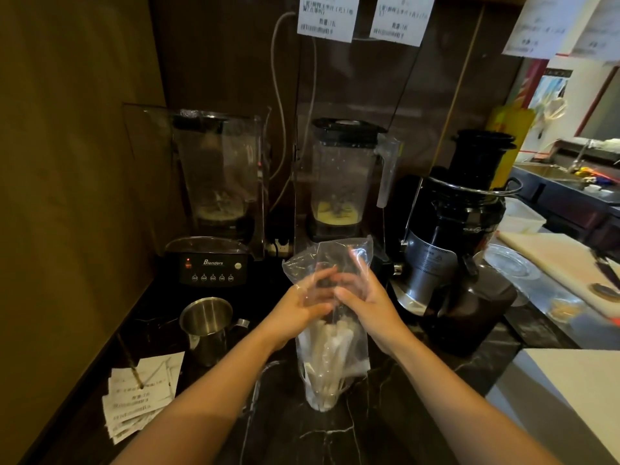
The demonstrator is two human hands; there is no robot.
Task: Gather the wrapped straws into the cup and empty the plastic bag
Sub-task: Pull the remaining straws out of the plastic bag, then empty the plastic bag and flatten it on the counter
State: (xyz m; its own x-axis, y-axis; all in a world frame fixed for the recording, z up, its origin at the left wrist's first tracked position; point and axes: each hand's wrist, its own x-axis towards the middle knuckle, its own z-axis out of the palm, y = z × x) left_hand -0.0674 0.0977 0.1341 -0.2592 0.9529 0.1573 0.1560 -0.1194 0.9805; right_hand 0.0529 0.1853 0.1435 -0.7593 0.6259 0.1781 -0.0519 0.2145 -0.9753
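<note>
A clear plastic bag (330,260) stands upside-down over a clear cup (322,396) on the dark marble counter. Several white wrapped straws (330,350) fill the bag's lower part and reach down into the cup. My left hand (302,305) grips the bag's middle from the left. From the right, my right hand (364,302) pinches the same part of the bag. Both hands squeeze the plastic just above the straw tops. The bag's upper end sticks up loose and crumpled beyond my fingers.
A steel pitcher (206,325) stands left of the cup, with paper receipts (141,397) on a spike beside it. Two blenders (214,196) (342,176) line the back wall. A black juicer (459,236) sits close on the right, next to a white board (553,256).
</note>
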